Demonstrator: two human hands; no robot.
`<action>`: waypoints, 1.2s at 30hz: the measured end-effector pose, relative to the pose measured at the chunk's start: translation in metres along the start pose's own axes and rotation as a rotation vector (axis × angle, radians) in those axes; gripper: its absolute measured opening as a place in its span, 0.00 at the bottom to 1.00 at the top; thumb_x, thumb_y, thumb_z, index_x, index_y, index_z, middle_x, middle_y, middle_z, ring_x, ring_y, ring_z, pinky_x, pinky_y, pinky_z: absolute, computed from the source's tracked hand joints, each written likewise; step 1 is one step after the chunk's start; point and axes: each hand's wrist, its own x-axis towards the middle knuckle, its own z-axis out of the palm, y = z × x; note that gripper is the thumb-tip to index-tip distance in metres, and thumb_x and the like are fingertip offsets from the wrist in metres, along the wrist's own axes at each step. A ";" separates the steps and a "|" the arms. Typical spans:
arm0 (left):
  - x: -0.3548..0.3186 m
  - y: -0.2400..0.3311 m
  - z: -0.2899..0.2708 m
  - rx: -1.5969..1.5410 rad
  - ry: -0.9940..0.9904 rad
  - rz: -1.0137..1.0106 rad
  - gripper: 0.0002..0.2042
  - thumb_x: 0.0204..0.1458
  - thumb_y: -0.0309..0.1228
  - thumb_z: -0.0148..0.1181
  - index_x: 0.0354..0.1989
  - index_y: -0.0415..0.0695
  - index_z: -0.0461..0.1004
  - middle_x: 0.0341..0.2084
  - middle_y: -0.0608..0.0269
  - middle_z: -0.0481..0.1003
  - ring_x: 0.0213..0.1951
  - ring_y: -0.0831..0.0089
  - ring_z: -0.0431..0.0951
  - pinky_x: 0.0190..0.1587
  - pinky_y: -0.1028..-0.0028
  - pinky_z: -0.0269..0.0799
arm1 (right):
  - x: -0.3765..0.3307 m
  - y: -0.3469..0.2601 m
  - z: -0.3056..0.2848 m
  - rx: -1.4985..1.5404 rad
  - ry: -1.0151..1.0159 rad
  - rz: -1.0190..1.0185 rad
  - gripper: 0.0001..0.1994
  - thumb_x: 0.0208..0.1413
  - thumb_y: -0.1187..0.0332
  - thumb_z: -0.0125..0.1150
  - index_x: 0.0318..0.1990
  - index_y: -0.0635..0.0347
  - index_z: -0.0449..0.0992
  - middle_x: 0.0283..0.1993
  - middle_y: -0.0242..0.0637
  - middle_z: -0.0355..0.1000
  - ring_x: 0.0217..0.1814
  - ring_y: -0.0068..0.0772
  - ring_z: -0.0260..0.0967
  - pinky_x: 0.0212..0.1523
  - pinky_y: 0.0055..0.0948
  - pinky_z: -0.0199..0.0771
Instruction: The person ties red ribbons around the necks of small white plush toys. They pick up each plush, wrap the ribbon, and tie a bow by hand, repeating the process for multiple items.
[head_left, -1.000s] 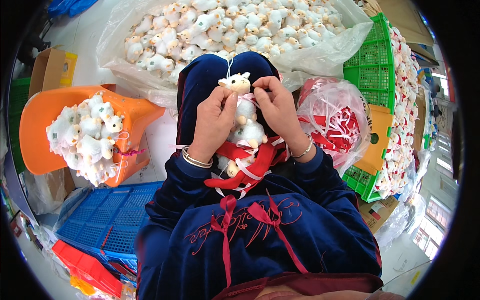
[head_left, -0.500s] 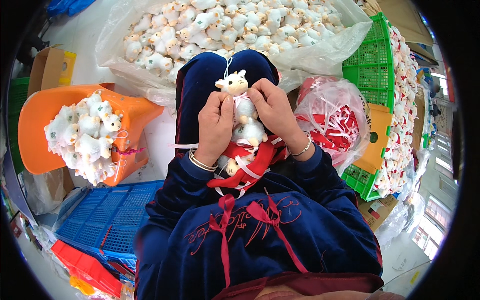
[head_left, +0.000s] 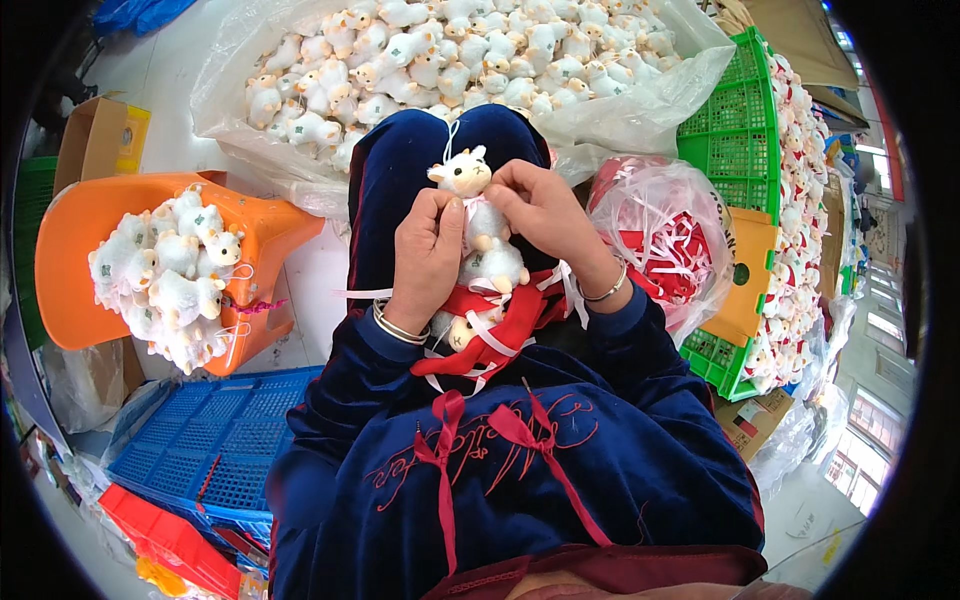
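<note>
Your left hand (head_left: pixel 425 250) and right hand (head_left: pixel 540 205) are both pinched on a small white plush toy (head_left: pixel 470 195) held upright over your lap, fingertips meeting at its neck where a pale ribbon (head_left: pixel 472 208) sits; judged step: fastening the ribbon, so next comes a steady, snug pull with the toy kept from twisting. Beneath lie red ribbons (head_left: pixel 495 330) and another toy; beyond, an orange chair (head_left: pixel 70 240) of plush, a clear bag (head_left: pixel 620 110) of more.

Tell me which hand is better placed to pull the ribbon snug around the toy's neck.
Probably the right hand: its fingertips pinch at the neck of the small white plush toy, where the pale ribbon sits. The left hand wraps the toy's body, steadying it.
</note>
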 end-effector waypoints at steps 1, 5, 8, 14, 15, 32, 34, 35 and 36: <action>0.000 0.002 0.000 -0.011 -0.004 -0.007 0.09 0.70 0.31 0.53 0.37 0.40 0.71 0.21 0.72 0.69 0.23 0.87 0.66 0.26 0.80 0.63 | -0.001 -0.001 -0.004 0.051 -0.017 0.016 0.07 0.65 0.68 0.60 0.39 0.63 0.75 0.29 0.25 0.70 0.29 0.12 0.66 0.28 0.19 0.66; -0.003 0.006 -0.006 -0.064 -0.024 -0.072 0.08 0.69 0.30 0.52 0.38 0.39 0.70 0.23 0.71 0.70 0.24 0.87 0.67 0.26 0.81 0.64 | -0.008 0.001 -0.018 0.069 -0.031 -0.005 0.10 0.66 0.67 0.61 0.46 0.65 0.76 0.35 0.27 0.74 0.31 0.13 0.68 0.33 0.18 0.69; -0.008 0.005 -0.008 -0.017 -0.005 -0.053 0.06 0.70 0.30 0.50 0.42 0.41 0.70 0.26 0.71 0.70 0.25 0.87 0.68 0.27 0.82 0.64 | -0.019 -0.010 -0.011 -0.121 0.023 -0.095 0.17 0.59 0.64 0.68 0.48 0.68 0.76 0.36 0.34 0.77 0.30 0.19 0.70 0.31 0.24 0.72; -0.009 0.007 -0.013 -0.064 -0.099 -0.085 0.06 0.66 0.25 0.51 0.48 0.37 0.67 0.47 0.60 0.73 0.29 0.83 0.71 0.32 0.79 0.70 | -0.020 -0.014 0.005 -0.267 0.073 -0.248 0.25 0.50 0.58 0.71 0.50 0.67 0.75 0.44 0.51 0.77 0.44 0.51 0.78 0.45 0.40 0.78; -0.010 0.006 -0.013 -0.117 -0.120 -0.052 0.06 0.66 0.24 0.50 0.48 0.37 0.67 0.48 0.60 0.73 0.30 0.83 0.71 0.34 0.79 0.70 | -0.018 -0.018 0.005 -0.250 0.057 -0.225 0.25 0.50 0.57 0.71 0.49 0.67 0.75 0.44 0.52 0.77 0.45 0.54 0.77 0.46 0.41 0.77; 0.013 -0.001 -0.010 -0.030 -0.151 0.030 0.11 0.71 0.29 0.47 0.54 0.40 0.72 0.34 0.65 0.76 0.29 0.84 0.72 0.34 0.83 0.67 | -0.138 0.049 -0.245 0.595 0.832 -0.106 0.23 0.67 0.48 0.57 0.52 0.61 0.74 0.52 0.40 0.77 0.35 0.28 0.77 0.33 0.25 0.77; 0.012 0.004 -0.007 -0.006 -0.172 0.019 0.10 0.71 0.28 0.48 0.53 0.40 0.74 0.28 0.68 0.75 0.29 0.84 0.71 0.35 0.83 0.66 | -0.121 0.066 -0.203 0.382 0.688 0.144 0.19 0.66 0.57 0.62 0.54 0.63 0.74 0.49 0.36 0.78 0.34 0.23 0.77 0.31 0.21 0.77; 0.012 0.008 -0.007 -0.006 -0.187 -0.002 0.10 0.70 0.28 0.49 0.52 0.40 0.75 0.27 0.69 0.74 0.29 0.84 0.71 0.35 0.83 0.67 | -0.113 0.074 -0.188 0.311 0.605 0.189 0.15 0.66 0.62 0.62 0.52 0.62 0.76 0.45 0.33 0.79 0.33 0.22 0.77 0.30 0.21 0.76; 0.012 0.011 -0.008 -0.007 -0.201 -0.005 0.09 0.70 0.28 0.50 0.51 0.40 0.75 0.27 0.69 0.74 0.29 0.84 0.71 0.35 0.83 0.67 | -0.105 0.079 -0.174 0.267 0.565 0.184 0.14 0.66 0.62 0.62 0.51 0.62 0.76 0.44 0.33 0.79 0.34 0.22 0.77 0.32 0.21 0.77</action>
